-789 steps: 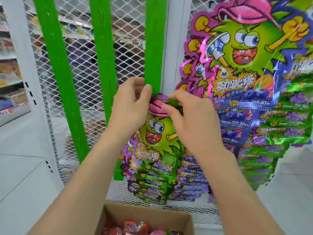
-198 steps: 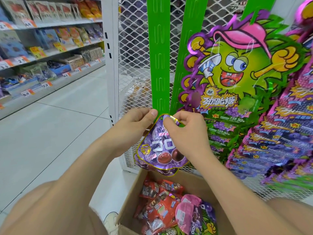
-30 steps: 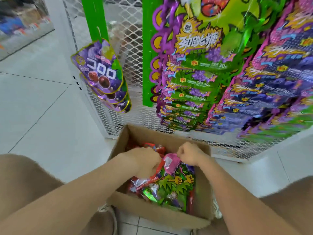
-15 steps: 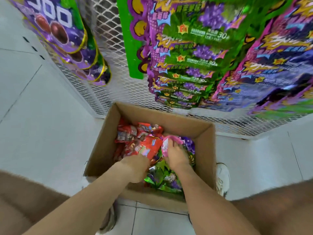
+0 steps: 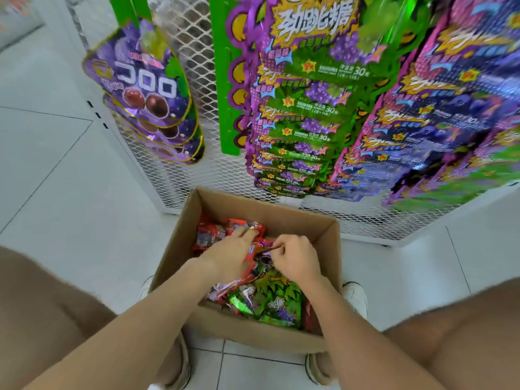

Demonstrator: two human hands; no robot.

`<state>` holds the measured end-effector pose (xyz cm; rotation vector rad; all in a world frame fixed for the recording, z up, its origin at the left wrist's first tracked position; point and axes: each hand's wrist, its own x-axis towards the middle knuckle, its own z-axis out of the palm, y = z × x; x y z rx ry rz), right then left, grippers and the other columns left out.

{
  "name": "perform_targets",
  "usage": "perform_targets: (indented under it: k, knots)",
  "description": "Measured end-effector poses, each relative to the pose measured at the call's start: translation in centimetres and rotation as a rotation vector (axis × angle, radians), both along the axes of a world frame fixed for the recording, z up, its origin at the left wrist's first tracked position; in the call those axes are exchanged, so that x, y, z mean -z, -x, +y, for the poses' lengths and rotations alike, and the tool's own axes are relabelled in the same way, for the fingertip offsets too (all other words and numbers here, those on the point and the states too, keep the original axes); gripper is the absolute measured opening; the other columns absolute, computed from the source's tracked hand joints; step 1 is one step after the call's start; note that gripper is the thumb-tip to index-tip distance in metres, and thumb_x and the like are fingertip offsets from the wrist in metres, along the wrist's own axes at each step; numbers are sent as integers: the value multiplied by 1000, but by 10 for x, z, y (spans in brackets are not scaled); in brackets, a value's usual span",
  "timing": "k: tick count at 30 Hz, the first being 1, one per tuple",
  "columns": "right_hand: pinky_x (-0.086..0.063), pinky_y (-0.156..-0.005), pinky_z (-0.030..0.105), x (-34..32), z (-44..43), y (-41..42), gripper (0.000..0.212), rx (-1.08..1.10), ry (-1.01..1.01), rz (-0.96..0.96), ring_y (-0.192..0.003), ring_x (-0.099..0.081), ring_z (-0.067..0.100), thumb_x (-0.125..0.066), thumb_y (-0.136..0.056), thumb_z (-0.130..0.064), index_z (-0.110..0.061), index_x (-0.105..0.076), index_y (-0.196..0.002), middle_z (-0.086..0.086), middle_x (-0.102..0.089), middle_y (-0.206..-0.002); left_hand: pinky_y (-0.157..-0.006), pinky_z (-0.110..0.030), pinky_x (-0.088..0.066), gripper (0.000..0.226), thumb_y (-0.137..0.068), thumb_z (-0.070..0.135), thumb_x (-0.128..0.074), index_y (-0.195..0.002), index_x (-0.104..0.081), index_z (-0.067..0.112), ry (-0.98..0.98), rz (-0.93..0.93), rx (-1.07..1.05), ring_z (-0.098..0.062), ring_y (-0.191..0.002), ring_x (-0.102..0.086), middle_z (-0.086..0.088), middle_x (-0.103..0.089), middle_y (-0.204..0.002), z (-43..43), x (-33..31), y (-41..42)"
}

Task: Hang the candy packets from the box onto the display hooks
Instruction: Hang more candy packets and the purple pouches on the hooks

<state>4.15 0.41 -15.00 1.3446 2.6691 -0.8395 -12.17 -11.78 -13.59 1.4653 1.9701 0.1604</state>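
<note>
An open cardboard box [image 5: 194,220] sits on the floor between my feet, full of red, purple and green candy packets. Both hands are down inside it. My right hand [image 5: 295,258] pinches the top edge of a purple packet [image 5: 263,246]. My left hand [image 5: 235,253] lies flat on the red packets [image 5: 213,235] beside it, fingers spread, pressing them aside. Several purple grape gummy packets [image 5: 143,85] hang on the left green hook strip [image 5: 123,9]. Green and purple popping-candy packets [image 5: 306,108] hang in stacks to the right.
A white wire-mesh display panel [image 5: 194,46] stands behind the box, its base rail at floor level. More purple packets [image 5: 450,114] fill the far right. White tiled floor [image 5: 56,178] spreads left. My knees frame the box and my shoes [image 5: 354,296] touch its sides.
The view has tilted up, showing more of the hanging packets. My right hand has moved from the pink-topped packet to pinching a purple packet's edge; my left hand has spread over the red packets.
</note>
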Motion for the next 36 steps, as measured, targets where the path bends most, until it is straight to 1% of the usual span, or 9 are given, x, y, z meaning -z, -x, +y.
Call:
perform_targets:
  k: [5,10,12,15,17,19,25,32,36]
  knots:
    - [-56,-66,37,-81,-2,33,14,-170,120,288,-67,-65,16,-57,-78,-24,-32,-68,-75,-5,-71,-70,-95,-37,-45,51,-92,31,-80,-133,-58,13,-152,-43,-68,-31,-128,-61,-13,-66,-134,2,-70,12]
    - [-58,-87,44,-144,-9,44,41,-238,193,400,-98,-72,23,-68,-81,-24,-33,-56,-119,-2,-73,-105,-76,-43,-56,59,-69,73,-66,-92,-70,19,-184,-21,-160,-19,-79,-67,-5,-73,-83,-18,-158,40]
    - [-59,-89,47,-158,-8,43,50,-231,255,427,-98,-72,21,-75,-86,-21,-27,-53,-130,0,-72,-111,-76,-42,-63,50,-74,60,-77,-99,-76,16,-238,-224,-337,-17,-78,-69,-12,-78,-91,-29,-184,47]
    - [-65,-80,51,-181,-7,43,10,-181,478,572,-85,-71,25,-70,-100,-15,-12,-70,-110,7,-75,-94,-75,-39,-62,36,-72,26,-86,-106,-80,18,-346,-601,-646,-23,-85,-75,-12,-81,-103,-39,-214,51]
    - [-66,-65,37,-202,-7,49,18,-139,494,754,-73,-66,17,-65,-105,-16,-2,-73,-98,3,-70,-78,-80,-38,-60,37,-66,28,-79,-101,-82,16,-419,-691,-744,-21,-84,-75,-10,-82,-105,-46,-230,56]
    - [-46,-51,18,-228,-7,55,27,-165,328,837,-57,-51,1,-61,-107,-17,-2,-74,-89,-11,-59,-62,-78,-33,-62,37,-69,26,-83,-104,-81,11,-399,-683,-698,-17,-84,-76,-12,-82,-106,-53,-244,62]
    - [-24,-56,34,-270,-5,68,48,-359,178,757,-58,-30,10,-63,-106,-34,-13,-53,-63,-2,-35,-59,-81,-26,-60,27,-84,0,-84,-110,-76,7,-644,-686,-519,-22,-92,-75,-17,-80,-102,-56,-265,60]
    - [-48,-74,29,-279,-14,91,23,-119,292,1035,-77,-58,7,-64,-105,-29,-19,-78,-90,11,-75,-86,-77,-31,-53,11,-90,16,-83,-98,-79,9,-875,-668,-817,-15,-79,-71,-10,-81,-92,-41,-263,66]
    - [-42,-67,35,-272,-19,110,28,-47,163,1062,-68,-48,9,-59,-106,-27,-15,-70,-83,12,-65,-75,-80,-30,-57,13,-90,26,-84,-99,-79,18,-1049,-349,-880,-13,-87,-75,2,-81,-95,-24,-267,78]
